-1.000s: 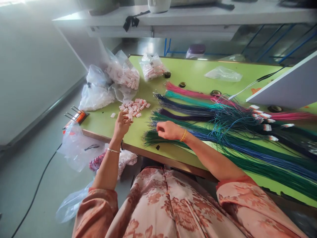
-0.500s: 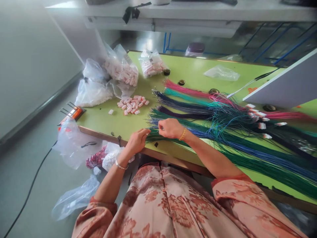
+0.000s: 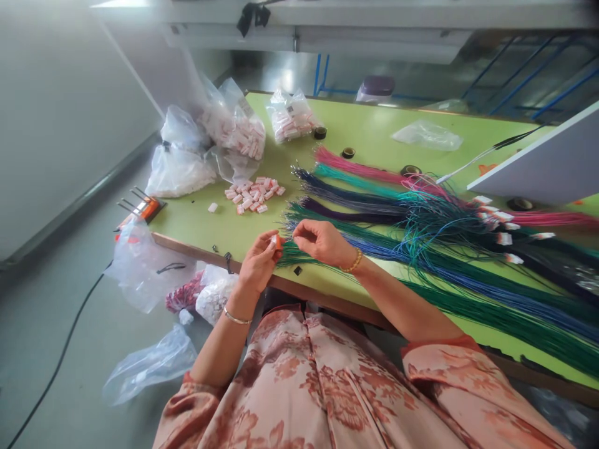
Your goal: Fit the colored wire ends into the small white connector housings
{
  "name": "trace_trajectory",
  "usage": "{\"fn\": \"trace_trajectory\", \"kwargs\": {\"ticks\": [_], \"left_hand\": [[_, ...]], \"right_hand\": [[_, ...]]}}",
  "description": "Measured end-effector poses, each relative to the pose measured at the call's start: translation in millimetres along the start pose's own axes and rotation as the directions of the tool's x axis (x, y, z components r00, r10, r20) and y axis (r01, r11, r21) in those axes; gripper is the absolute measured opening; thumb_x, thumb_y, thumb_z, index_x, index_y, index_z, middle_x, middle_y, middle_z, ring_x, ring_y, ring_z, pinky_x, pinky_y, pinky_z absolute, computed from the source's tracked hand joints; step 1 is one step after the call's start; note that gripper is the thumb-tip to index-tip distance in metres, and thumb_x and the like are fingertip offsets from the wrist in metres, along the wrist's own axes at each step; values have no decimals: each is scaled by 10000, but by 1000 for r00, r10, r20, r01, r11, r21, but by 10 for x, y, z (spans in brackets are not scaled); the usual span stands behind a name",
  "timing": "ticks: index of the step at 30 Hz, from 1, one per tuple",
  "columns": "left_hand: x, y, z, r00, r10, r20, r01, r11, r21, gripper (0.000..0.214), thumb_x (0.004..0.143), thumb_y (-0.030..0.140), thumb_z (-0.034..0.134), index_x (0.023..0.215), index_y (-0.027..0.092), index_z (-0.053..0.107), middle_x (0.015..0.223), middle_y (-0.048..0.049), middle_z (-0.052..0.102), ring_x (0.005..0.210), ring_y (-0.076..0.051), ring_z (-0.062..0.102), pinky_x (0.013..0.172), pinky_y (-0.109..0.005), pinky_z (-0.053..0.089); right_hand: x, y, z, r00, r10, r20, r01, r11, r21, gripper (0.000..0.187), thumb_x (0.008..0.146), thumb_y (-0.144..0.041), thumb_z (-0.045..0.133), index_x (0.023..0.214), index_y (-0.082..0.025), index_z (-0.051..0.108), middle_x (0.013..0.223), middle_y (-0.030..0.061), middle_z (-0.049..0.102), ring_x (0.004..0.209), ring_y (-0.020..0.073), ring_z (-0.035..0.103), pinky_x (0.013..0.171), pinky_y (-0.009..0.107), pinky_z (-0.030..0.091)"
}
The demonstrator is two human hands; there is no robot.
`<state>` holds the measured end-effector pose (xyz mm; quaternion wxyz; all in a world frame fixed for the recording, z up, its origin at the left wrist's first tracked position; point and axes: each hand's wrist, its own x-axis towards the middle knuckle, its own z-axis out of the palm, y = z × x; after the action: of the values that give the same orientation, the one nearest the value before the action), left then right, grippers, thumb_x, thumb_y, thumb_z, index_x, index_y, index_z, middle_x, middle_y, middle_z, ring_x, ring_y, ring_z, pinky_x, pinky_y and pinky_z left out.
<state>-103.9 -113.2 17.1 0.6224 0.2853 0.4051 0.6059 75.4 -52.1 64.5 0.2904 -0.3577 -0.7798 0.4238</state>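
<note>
Two bare hands meet near the front edge of a pale green table with a brown edge (image 3: 187, 227). The left hand (image 3: 257, 259) pinches a small orange-and-white plastic block (image 3: 277, 242) between thumb and fingers, lifted at the table's front edge, its end apparently turned toward the other hand so that both can work on it. The right hand (image 3: 325, 242), wearing a yellow beaded bracelet (image 3: 354, 259), sits just beside it, thumb and fingers bent toward each other; whether the tips meet or grip a wire cannot be told. Beneath and behind that hand run long, thin green and blue wires (image 3: 435, 280), laid lengthwise with their ends gathered toward the left, probably so each end is easy to pick out. Further back lie bundles of pink wires (image 3: 358, 167) and dark purple wires (image 3: 349, 213), seemingly kept apart by colour. A loose pile of pale pink-and-white plastic blocks (image 3: 255, 194) lies beyond the left hand, likely spilled there to be within its reach, with one white block (image 3: 213, 207) apart to the left. Behind the pile, a clear plastic bag (image 3: 241, 137) holds more such blocks, presumably as stock.
</note>
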Motion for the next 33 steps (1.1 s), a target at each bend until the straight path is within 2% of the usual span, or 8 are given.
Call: {"fn": "trace_trajectory", "kwargs": {"ticks": [7,10,16,20,26,33], "left_hand": [[-37,-102,156,996,-74,51,78,994,-71,322,746,277,736,1057,238,662,928,-26,638,755,-108,580,729,-259,474],[-43,-130,170,994,-85,63,90,993,-78,350,746,278,738,1084,243,657,932,-17,630,761,-101,587,752,-257,483],[-43,-175,174,986,-157,58,164,975,-151,306,733,241,745,1028,210,671,912,-20,631,736,-88,582,753,-238,487],[-41,-182,186,987,-151,54,157,978,-137,299,733,245,748,1020,213,670,907,-20,635,738,-91,590,760,-245,498],[-35,-183,173,989,-138,45,142,985,-97,287,729,253,759,1000,209,673,890,-11,635,708,-77,587,736,-232,508],[-47,-238,207,995,-98,-20,96,993,-74,322,667,277,817,947,200,680,858,3,655,702,-67,590,682,-203,487]], "right_hand": [[-159,41,46,999,-6,-38,5,1000,-22,109,777,-251,562,763,-151,602,683,9,618,578,90,487,571,209,391],[-209,69,63,998,-43,-38,39,994,-104,118,800,-244,546,754,-154,608,671,7,612,575,91,479,577,214,377],[-274,86,123,991,-71,-115,51,984,-172,94,809,-228,538,750,-168,580,696,10,621,585,92,487,596,217,375],[-290,69,123,985,-127,-114,94,961,-259,76,809,-211,522,754,-179,564,701,16,612,594,101,488,609,222,378],[-294,74,118,976,-214,-28,186,903,-387,89,806,-178,484,750,-187,553,707,30,601,624,120,494,633,236,374],[-274,136,167,979,-200,-38,176,925,-338,82,796,-184,485,733,-185,538,679,25,584,606,115,481,611,232,363]]}}
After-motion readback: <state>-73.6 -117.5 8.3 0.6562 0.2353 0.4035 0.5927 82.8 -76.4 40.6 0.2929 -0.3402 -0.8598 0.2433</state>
